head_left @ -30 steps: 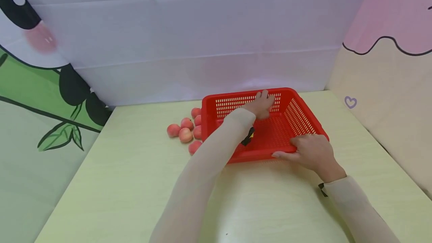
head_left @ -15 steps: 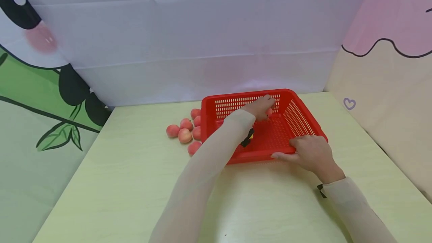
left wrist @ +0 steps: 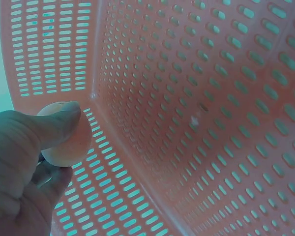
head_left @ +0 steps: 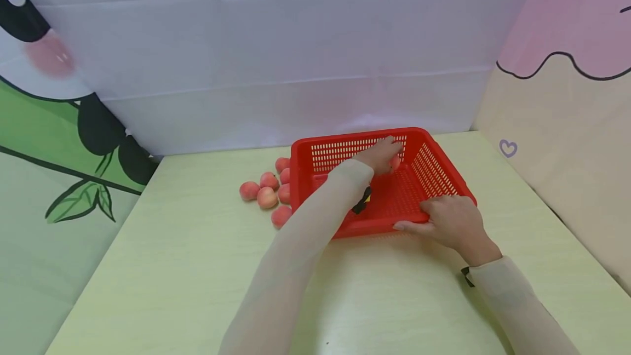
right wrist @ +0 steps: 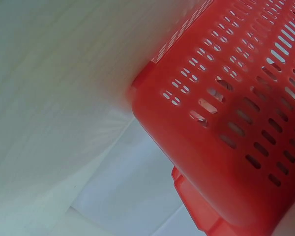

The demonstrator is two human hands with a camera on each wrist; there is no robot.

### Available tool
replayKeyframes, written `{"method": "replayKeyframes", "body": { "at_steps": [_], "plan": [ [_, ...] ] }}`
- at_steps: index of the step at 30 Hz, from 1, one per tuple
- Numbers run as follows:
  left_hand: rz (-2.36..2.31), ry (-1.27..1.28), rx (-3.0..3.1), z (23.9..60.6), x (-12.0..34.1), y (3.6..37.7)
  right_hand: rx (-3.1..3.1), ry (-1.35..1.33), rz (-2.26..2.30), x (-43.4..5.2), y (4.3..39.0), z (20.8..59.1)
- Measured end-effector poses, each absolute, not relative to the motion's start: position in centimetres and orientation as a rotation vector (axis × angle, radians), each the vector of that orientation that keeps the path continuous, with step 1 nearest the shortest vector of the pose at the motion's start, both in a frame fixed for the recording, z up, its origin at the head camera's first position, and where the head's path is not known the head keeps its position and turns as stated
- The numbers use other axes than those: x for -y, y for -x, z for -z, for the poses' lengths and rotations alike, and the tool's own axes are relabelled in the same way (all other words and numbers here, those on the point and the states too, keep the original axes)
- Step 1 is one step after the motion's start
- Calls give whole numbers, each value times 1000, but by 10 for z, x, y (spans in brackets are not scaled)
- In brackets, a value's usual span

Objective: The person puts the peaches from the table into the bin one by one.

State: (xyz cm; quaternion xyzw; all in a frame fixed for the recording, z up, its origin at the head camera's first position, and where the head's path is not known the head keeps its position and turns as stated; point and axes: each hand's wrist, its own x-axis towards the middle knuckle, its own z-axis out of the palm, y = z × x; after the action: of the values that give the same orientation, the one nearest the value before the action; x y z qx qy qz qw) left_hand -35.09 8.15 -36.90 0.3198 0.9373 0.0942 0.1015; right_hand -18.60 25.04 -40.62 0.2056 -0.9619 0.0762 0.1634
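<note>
A red slotted plastic basket (head_left: 406,193) sits on the table. Inside it, near the far wall, my left hand (head_left: 378,156) pinches a peach (left wrist: 73,142) between thumb and fingers, close to a basket corner in the left wrist view. In the head view, part of that peach shows beside the fingers. My right hand (head_left: 454,223) grips the basket's near right rim, thumb lying along the near edge. The right wrist view shows the slotted outside of the basket wall (right wrist: 172,128); most of the right hand is out of that frame. The left forearm hides part of the basket's interior.
Several loose peaches (head_left: 268,198) lie on the table just left of the basket, some partly hidden behind its left wall. The pale table (head_left: 172,267) meets a cloth backdrop (head_left: 246,108) right behind the basket.
The left hand's fingers, spread upward a second ago, have come down and curled, and more of the peach shows beside them. The right hand keeps its grip on the rim; the view has shifted slightly.
</note>
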Motion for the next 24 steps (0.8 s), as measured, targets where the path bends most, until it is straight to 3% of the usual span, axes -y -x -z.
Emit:
{"method": "replayKeyframes", "body": {
  "at_steps": [16, 24],
  "plan": [
    [-386, -937, -2761, 383, -83, 358, 2708, -610, -226, -250, 185, 407],
    [-157, -1048, -2812, 385, -87, 358, 2711, -602, -255, -249, 184, 405]
  ]
}}
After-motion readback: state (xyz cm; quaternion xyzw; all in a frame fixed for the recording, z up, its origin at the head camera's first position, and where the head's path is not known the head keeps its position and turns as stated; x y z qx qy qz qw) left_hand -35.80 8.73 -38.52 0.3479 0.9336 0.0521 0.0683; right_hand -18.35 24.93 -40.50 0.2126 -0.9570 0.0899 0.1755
